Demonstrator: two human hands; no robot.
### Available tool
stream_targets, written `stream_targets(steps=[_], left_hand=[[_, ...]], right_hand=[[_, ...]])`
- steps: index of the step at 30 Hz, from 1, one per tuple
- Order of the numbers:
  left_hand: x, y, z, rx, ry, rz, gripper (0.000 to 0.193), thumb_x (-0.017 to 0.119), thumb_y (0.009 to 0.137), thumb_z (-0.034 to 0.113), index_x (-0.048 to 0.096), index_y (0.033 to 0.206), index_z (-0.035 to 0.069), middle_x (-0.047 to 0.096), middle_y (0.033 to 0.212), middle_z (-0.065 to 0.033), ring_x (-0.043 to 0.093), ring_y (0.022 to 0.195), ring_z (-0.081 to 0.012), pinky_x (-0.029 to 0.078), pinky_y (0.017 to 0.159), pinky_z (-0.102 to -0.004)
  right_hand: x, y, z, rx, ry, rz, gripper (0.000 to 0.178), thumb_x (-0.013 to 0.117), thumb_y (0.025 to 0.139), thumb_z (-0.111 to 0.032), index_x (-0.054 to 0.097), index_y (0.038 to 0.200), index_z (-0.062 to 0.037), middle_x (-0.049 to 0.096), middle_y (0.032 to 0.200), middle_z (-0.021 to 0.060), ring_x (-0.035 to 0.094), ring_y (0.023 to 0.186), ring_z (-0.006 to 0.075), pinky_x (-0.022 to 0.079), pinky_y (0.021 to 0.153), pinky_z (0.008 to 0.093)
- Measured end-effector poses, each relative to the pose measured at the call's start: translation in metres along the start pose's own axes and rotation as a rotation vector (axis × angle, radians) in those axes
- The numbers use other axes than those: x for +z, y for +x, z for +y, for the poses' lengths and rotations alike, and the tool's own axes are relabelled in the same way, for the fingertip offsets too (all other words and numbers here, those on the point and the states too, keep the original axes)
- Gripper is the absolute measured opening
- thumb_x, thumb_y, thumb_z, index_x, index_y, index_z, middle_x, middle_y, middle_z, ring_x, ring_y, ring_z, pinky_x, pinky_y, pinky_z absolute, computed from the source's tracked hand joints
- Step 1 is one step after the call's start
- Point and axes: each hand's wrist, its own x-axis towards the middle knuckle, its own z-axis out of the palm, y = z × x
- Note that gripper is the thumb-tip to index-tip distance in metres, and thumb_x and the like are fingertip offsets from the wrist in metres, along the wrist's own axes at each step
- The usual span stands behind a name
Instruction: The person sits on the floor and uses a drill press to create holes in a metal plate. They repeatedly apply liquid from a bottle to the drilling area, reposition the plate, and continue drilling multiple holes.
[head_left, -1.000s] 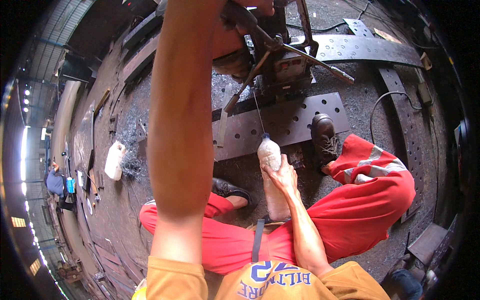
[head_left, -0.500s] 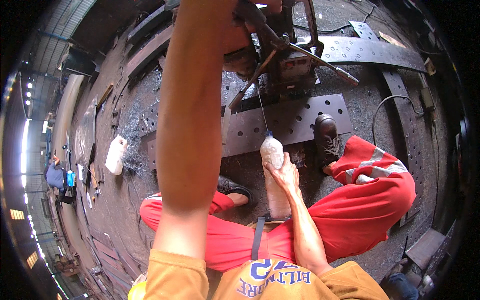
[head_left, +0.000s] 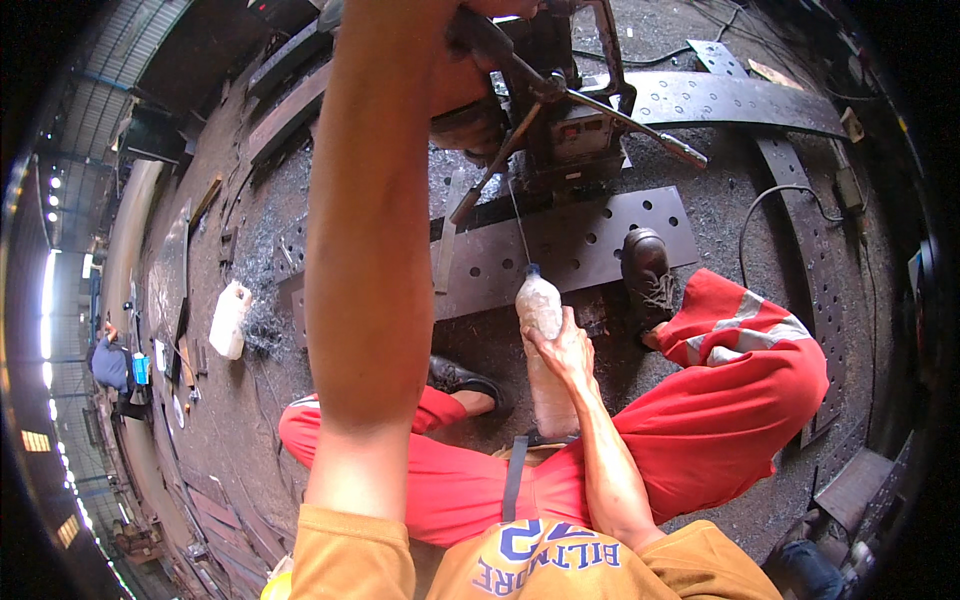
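Note:
My left hand (head_left: pixel 468 62) is raised at the top of the view and closed around a lever handle (head_left: pixel 520 70) of a dark drilling machine (head_left: pixel 575 130). The machine stands on a long grey steel plate (head_left: pixel 590 240) with rows of holes. My right hand (head_left: pixel 565 350) grips a clear plastic squeeze bottle (head_left: pixel 540 305), its nozzle pointing up at the machine. A thin stream (head_left: pixel 517 215) runs from the nozzle toward the drilling spot. I squat in red trousers, with one black shoe (head_left: pixel 648 268) against the plate's edge.
A white plastic jug (head_left: pixel 228 320) stands on the gritty floor at the left, beside metal shavings. A second perforated plate (head_left: pixel 740 100) lies at the top right, with a cable (head_left: pixel 780 200) looping below it. A person in blue (head_left: pixel 105 365) is far off at the left.
The view has shifted slightly. Both hands keep their grips, and the bottle stays aimed at the machine.

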Motion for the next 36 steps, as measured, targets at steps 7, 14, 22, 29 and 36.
stream_targets(steps=[7,14,22,29,36], left_hand=[[0.0,-0.001,0.001,-0.007,0.002,-0.001,0.026,0.076,0.066,0.024,0.08,0.091,0.018,0.075,0.085,-0.0087,0.075,0.08,-0.0296,0.059,0.069,-0.039],[0.0,0.0,0.002,-0.007,-0.002,0.003,0.027,0.076,0.066,0.025,0.08,0.091,0.018,0.075,0.086,-0.0088,0.075,0.08,-0.0298,0.059,0.069,-0.0391],[-0.001,0.002,0.003,-0.002,-0.006,0.014,0.027,0.075,0.066,0.025,0.08,0.092,0.019,0.076,0.086,-0.0089,0.075,0.08,-0.0299,0.06,0.069,-0.0392],[-0.001,0.007,0.005,0.0,-0.003,0.026,0.028,0.075,0.066,0.026,0.081,0.092,0.019,0.076,0.087,-0.0091,0.075,0.08,-0.0301,0.06,0.07,-0.0393],[0.017,0.007,-0.004,-0.018,-0.017,0.157,0.029,0.075,0.066,0.027,0.081,0.093,0.019,0.076,0.087,-0.0092,0.075,0.08,-0.0303,0.06,0.07,-0.0393]], right_hand=[[0.001,0.0,-0.002,0.003,0.004,-0.008,0.081,0.074,0.08,-0.057,0.048,0.133,-0.0012,0.071,0.103,0.0354,0.069,0.099,0.0517,0.055,0.088,0.056],[-0.007,-0.002,-0.007,0.062,0.032,-0.061,0.088,0.076,0.078,-0.056,0.047,0.141,-0.0007,0.068,0.113,0.0371,0.067,0.109,0.0509,0.053,0.097,0.0539],[-0.005,-0.001,-0.004,0.045,0.021,-0.038,0.086,0.075,0.079,-0.057,0.048,0.138,-0.0003,0.069,0.109,0.0368,0.068,0.105,0.0514,0.054,0.093,0.0547],[-0.012,0.0,-0.007,0.07,0.026,-0.071,0.089,0.076,0.079,-0.058,0.047,0.14,0.0002,0.068,0.112,0.038,0.066,0.109,0.0515,0.053,0.096,0.0544],[-0.012,0.009,0.004,0.085,-0.024,-0.008,0.089,0.076,0.079,-0.058,0.047,0.141,-0.0007,0.069,0.114,0.0353,0.067,0.11,0.0501,0.052,0.096,0.0536]])
